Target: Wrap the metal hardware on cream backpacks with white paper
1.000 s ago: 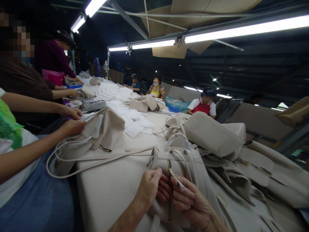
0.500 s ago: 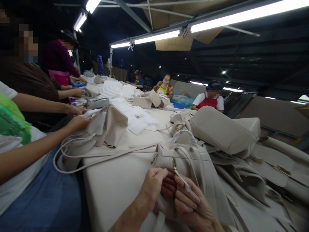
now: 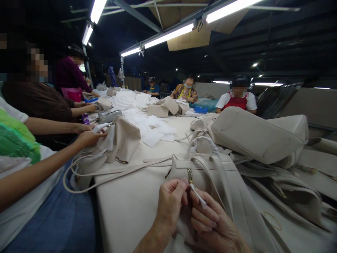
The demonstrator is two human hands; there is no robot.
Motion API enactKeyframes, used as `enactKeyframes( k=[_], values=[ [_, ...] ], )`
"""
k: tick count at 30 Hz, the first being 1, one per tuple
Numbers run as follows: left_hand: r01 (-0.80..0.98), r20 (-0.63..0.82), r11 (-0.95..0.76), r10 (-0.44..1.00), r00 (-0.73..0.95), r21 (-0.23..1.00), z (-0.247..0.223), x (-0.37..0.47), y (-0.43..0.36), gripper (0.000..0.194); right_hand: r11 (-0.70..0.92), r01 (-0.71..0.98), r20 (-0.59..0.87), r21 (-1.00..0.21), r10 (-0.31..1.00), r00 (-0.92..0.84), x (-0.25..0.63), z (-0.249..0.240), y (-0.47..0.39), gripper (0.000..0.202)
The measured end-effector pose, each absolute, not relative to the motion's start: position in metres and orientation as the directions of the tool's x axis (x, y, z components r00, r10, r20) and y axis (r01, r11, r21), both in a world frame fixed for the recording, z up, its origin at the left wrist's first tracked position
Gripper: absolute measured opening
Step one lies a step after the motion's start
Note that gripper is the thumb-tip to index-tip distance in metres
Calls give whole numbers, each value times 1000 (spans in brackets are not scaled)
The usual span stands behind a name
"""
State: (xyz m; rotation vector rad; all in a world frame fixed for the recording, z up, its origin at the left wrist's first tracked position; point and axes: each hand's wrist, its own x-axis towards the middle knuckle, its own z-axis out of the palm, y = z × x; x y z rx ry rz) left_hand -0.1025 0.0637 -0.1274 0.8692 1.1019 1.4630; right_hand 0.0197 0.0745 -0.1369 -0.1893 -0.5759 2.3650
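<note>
A beige handbag [image 3: 181, 164] lies on the table before me, its straps bent over it. A short stretch of brass zipper [image 3: 190, 175] runs down its side toward my hands. From the zipper's end hangs a zipper pull wrapped in white [image 3: 199, 199]. My right hand [image 3: 207, 216] pinches this pull between thumb and fingers. Just left of the zipper, my left hand [image 3: 170, 200] is closed in a pinch, thumb against forefinger. Whatever is between those fingertips is hidden. Part of the bag lies behind and below both hands.
Other beige bags [image 3: 258, 135] are heaped at the right. White sheets [image 3: 151, 130] cover the table's middle. On the left, a co-worker's hands [image 3: 91, 135] work at another bag [image 3: 129, 137], whose long strap [image 3: 105, 179] reaches toward mine. Several people sit or stand around the table.
My left hand has drawn its fingers into a tighter pinch, near the zipper's end. My right hand keeps the wrapped pull. The co-worker's hands on the left have shifted slightly.
</note>
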Motion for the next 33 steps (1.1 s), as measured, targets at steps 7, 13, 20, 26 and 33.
enactKeyframes(
  k=[7, 13, 20, 26, 33],
  values=[
    [-283, -62, 4, 978, -197, 959, -135, -99, 71, 23, -662, -589, 6, -463, 663, -749, 19, -144, 78, 20],
    [-241, 7, -84, 952, -308, 967, -134, -94, 69, 19, -644, -603, -29, -472, 694, -719, 17, -144, 75, 19],
    [-134, 123, -198, 895, -430, 971, -140, -97, 64, 19, -549, -539, -213, -639, 799, -562, 8, -136, 71, 36],
    [98, 311, -298, 849, -427, 950, -145, -99, 60, 20, -398, -417, -205, -817, 877, -434, 2, -132, 67, 46],
    [474, 716, -591, 685, -133, 653, -143, -113, 53, 22, -242, -265, -144, -933, 929, -340, -1, -129, 66, 51]
  ],
)
